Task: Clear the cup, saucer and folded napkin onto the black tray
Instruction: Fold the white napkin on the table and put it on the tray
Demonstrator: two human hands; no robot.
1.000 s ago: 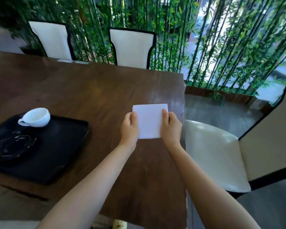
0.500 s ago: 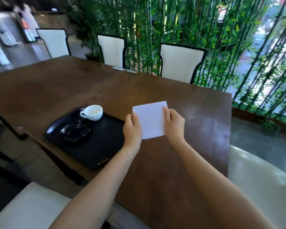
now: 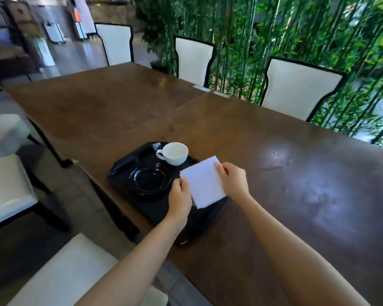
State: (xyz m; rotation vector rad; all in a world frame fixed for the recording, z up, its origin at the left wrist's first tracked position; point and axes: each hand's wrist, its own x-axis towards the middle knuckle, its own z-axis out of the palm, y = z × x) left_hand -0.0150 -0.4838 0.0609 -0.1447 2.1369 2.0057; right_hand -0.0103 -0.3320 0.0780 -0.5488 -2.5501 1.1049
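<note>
Over the black tray (image 3: 128,164) my left hand (image 3: 180,200) and right hand (image 3: 233,181) gripped the folded napkin (image 3: 202,183), last item; next I needed to lay it beside the saucer (image 3: 152,181)

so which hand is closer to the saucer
Left. The left hand sits just beside the saucer, at its right rim, while the right hand is farther off, across the napkin.

White chairs (image 3: 301,89) line a wooden table (image 3: 274,151) before bamboo (image 3: 263,29).

The napkin (image 3: 203,182) and hands hide the black tray's (image 3: 128,164) right part.
</note>
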